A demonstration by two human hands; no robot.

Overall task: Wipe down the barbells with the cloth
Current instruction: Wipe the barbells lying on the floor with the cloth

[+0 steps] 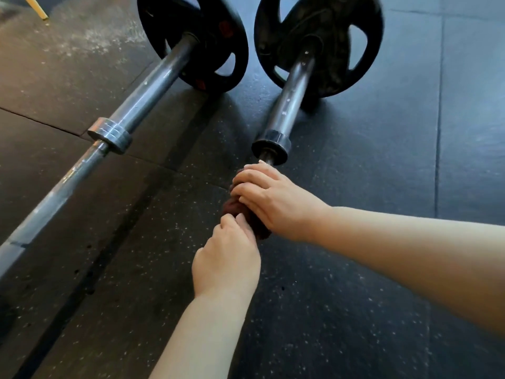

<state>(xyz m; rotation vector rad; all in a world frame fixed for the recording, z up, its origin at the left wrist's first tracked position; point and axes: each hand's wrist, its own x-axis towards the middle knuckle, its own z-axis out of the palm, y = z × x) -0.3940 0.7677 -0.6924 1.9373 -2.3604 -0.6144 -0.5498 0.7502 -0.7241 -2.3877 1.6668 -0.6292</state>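
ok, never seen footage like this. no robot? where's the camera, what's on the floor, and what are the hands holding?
There is no robot here. A person works with bare hands, and the single picture comes from a wide-angle camera worn on their head, looking forward and down.

Two barbells lie side by side on the dark rubber floor. The left barbell has a silver collar and the left plate at its far end. The right barbell has a black collar and the right plate.

Both hands are on a dark reddish cloth bunched around the right barbell's thin shaft, just on the near side of the black collar. The right hand grips the cloth from above, and the left hand pinches its nearer end. The shaft under the cloth is hidden.
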